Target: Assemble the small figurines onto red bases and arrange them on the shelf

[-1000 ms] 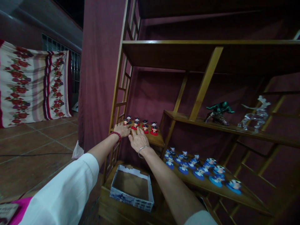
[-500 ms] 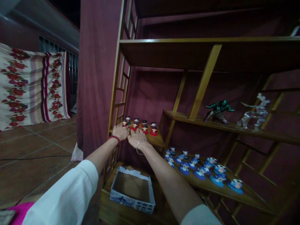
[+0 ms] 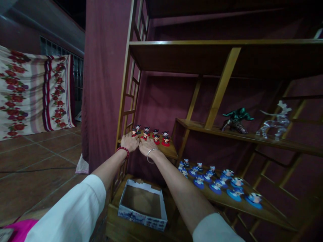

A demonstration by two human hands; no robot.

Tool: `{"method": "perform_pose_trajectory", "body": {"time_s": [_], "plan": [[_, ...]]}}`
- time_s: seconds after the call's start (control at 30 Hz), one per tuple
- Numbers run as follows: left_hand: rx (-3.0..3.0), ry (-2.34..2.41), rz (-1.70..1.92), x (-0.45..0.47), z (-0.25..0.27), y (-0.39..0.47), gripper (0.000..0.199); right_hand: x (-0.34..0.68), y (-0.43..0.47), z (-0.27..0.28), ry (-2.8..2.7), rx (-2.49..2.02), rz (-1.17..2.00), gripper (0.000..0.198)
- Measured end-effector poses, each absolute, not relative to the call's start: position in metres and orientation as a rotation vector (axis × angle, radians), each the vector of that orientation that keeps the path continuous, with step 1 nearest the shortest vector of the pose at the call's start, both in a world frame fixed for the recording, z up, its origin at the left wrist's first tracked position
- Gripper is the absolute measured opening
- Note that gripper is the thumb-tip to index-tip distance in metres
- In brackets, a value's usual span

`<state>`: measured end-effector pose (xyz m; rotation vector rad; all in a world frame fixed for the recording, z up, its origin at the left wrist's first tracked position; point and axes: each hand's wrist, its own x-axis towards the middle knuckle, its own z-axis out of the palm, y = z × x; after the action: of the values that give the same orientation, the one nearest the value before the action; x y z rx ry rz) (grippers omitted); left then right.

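Note:
Small red-based figurines point(image 3: 156, 138) with black hair stand in two rows on a small wooden shelf point(image 3: 169, 150) at the left of the rack. My left hand point(image 3: 130, 143), with a red bead bracelet, is closed at the front-left figurine point(image 3: 134, 132) and covers its base; the fingertips are partly hidden. Just to the right, my right hand point(image 3: 147, 147), wearing a silver bangle, reaches over the shelf's front edge. Its fingers are stretched towards the neighbouring front figurine point(image 3: 145, 135), and I see nothing held in them.
Below stands an open cardboard box point(image 3: 141, 218). Several blue-based figurines point(image 3: 215, 186) fill a lower shelf at the right. Above them are a green figure point(image 3: 238, 119) and a clear deer-like figure point(image 3: 275, 124). An upright post point(image 3: 123, 90) borders the rack's left side.
My right hand has shifted very slightly on the shelf edge, and the front figurine beside it shows a little more plainly. My left hand stays in place.

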<state>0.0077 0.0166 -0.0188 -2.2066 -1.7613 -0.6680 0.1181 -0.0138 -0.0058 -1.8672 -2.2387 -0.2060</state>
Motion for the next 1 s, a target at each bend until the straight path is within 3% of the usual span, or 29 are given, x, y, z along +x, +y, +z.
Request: {"method": "perform_pose_trajectory", "body": {"time_s": [0.37, 1.0], "plan": [[-2.084, -1.444, -1.029, -0.005, -0.034, -0.004, 0.037, 0.115, -0.016, -0.005, -2.171, -1.909, -0.212, 0.044], [-2.072, -1.488, -0.916, -0.005, -0.035, -0.008, 0.039, 0.116, -0.019, -0.002, -2.185, -1.881, -0.187, 0.043]]}}
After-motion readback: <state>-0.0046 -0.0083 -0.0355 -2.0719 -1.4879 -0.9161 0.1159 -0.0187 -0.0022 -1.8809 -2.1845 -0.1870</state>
